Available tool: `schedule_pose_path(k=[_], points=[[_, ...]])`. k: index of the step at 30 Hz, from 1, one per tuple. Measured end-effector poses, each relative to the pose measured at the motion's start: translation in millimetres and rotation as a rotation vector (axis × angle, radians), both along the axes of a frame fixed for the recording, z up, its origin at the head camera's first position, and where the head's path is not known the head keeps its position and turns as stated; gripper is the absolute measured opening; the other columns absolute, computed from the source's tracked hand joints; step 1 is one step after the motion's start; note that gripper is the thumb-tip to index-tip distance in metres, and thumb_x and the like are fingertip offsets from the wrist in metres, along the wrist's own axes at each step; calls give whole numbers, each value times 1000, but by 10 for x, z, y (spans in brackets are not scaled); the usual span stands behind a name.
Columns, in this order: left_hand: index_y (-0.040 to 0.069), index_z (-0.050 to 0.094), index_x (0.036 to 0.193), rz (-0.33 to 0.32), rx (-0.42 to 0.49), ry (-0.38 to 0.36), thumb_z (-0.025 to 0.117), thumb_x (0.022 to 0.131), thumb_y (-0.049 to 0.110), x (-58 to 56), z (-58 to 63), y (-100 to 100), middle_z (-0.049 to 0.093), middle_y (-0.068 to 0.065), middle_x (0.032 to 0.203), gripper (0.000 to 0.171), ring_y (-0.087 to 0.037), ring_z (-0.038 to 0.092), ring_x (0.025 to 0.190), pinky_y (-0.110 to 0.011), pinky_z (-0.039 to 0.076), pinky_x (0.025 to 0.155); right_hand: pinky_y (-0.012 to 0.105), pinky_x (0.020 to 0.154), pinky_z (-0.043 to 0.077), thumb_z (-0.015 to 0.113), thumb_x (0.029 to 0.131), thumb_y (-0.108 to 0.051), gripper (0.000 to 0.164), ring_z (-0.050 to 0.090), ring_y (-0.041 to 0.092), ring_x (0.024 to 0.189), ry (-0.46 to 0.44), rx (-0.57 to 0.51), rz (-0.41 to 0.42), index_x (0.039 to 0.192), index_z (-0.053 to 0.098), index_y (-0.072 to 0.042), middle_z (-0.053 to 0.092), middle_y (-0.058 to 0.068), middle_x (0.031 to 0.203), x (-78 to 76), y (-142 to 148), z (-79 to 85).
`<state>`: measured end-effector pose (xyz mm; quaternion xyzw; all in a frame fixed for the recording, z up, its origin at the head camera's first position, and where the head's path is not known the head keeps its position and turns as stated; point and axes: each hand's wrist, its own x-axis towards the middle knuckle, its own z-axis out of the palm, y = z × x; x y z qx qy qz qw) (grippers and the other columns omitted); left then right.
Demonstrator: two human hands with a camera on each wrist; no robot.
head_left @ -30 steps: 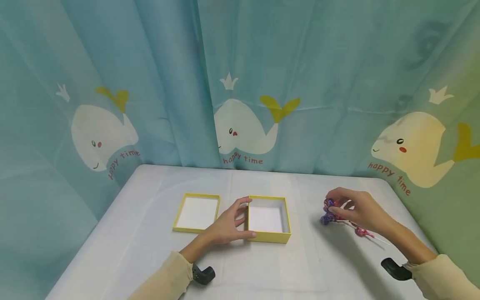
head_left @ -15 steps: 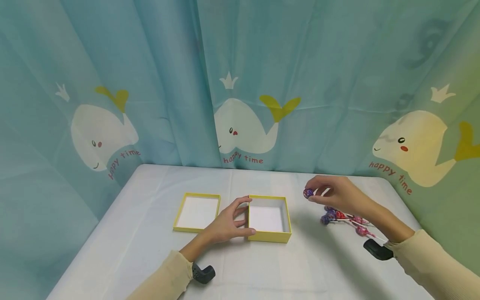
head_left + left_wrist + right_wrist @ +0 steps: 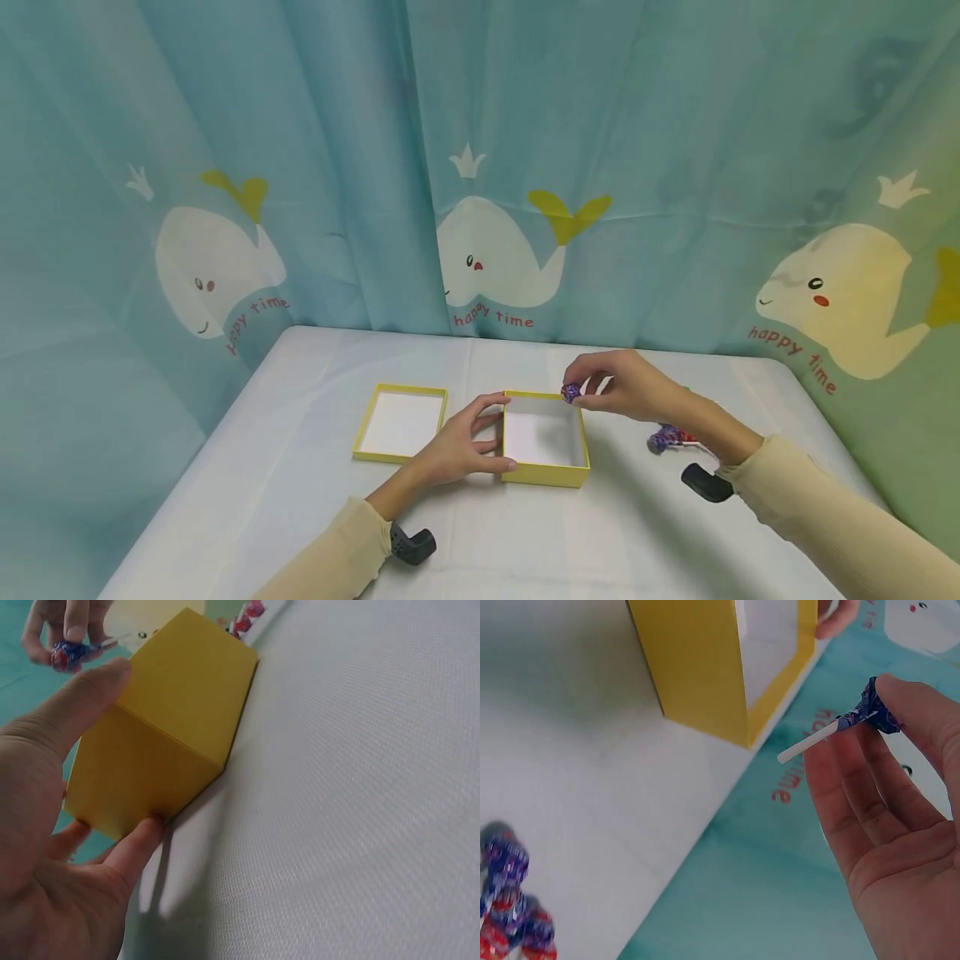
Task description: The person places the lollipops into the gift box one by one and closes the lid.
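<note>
My right hand (image 3: 626, 387) pinches a lollipop (image 3: 571, 392) by its purple-and-red wrapped head, just above the back right rim of the yellow box (image 3: 545, 475). In the right wrist view, the lollipop's white stick (image 3: 808, 742) points away from the fingertips. The box stands open-topped with a white inside, and no candy shows in it. My left hand (image 3: 453, 446) holds the box at its left side, the thumb at the front corner and the fingers along the left wall. Several more lollipops (image 3: 664, 439) lie to the right, partly hidden by my right arm.
A shallow yellow-rimmed lid (image 3: 399, 423) lies left of the box, white inside up. White cloth covers the table (image 3: 480, 550). A blue-green curtain (image 3: 360, 167) with whale prints hangs behind it. Each wrist carries a dark camera mount (image 3: 413, 546).
My right hand has lifted one lollipop from the pile and carried it left to the box's back right edge. The left hand has stayed on the box. The head view has shifted slightly.
</note>
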<state>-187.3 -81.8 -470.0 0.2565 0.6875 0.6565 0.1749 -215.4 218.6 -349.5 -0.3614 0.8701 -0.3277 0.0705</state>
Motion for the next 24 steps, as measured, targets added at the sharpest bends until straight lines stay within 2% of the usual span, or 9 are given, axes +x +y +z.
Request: schedule_pose_path(k=[3, 8, 16, 19, 24], points=[[5, 33, 156, 8, -6, -1, 87, 80, 1, -5, -5, 1, 27, -16, 165, 93, -38, 32, 150, -37, 51, 107, 32, 70, 64, 79, 90, -6, 20, 69, 13, 85, -15, -4, 36, 106, 73, -17, 73, -8, 101, -28, -112, -51], [6, 34, 156, 21, -12, -10, 88, 80, 2, -7, 1, 6, 28, -12, 165, 93, -36, 33, 150, -37, 51, 107, 29, 68, 63, 81, 89, -7, 20, 68, 14, 84, -38, -3, 81, 106, 74, -16, 73, -7, 102, -55, -285, -154], [9, 34, 156, 30, -37, -15, 88, 80, 4, -6, 18, 25, 30, -7, 165, 93, -33, 34, 150, -36, 51, 107, 33, 76, 63, 80, 88, -5, 17, 68, 10, 83, -69, 23, 190, 103, 74, -11, 72, -6, 96, -64, -481, -377], [9, 35, 156, 38, -45, -15, 89, 80, 5, 1, 21, 26, 31, -4, 164, 93, -32, 34, 150, -36, 51, 107, 30, 76, 63, 80, 88, -2, 18, 68, 6, 84, -85, 25, 220, 102, 74, -9, 73, -5, 96, -71, -526, -474], [9, 36, 155, 29, -23, -18, 88, 79, 1, 13, 18, 19, 30, -6, 165, 92, -33, 33, 151, -38, 51, 108, 23, 73, 62, 80, 87, -1, 19, 67, 5, 84, -136, 71, 230, 101, 73, -11, 72, -6, 94, -54, -593, -593]])
